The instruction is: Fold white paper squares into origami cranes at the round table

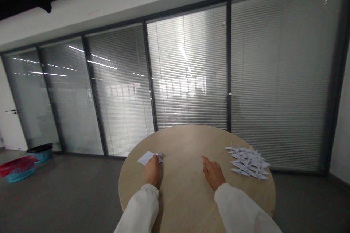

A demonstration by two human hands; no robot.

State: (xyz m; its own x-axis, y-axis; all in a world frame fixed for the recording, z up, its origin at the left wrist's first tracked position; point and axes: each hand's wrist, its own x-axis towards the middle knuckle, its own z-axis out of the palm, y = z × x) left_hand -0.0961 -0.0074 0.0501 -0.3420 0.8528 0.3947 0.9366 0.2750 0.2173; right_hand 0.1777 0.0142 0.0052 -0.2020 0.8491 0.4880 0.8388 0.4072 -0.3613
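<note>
My left hand (152, 172) rests on the round wooden table (188, 142), fingertips touching a small folded white paper (147, 157) near the table's left edge. The fingers look drawn together on the paper's near corner. My right hand (212, 173) lies on the tabletop with the index finger stretched forward and the other fingers loosely curled, holding nothing. To its right lies a cluster of several folded white paper cranes (247, 161). Both arms wear white sleeves.
A wall of glass panels with closed blinds (188, 69) stands behind the table. On the grey floor at far left sit a red basket (16, 164) and a blue bin (41, 151). A white door (11, 116) is at the left edge.
</note>
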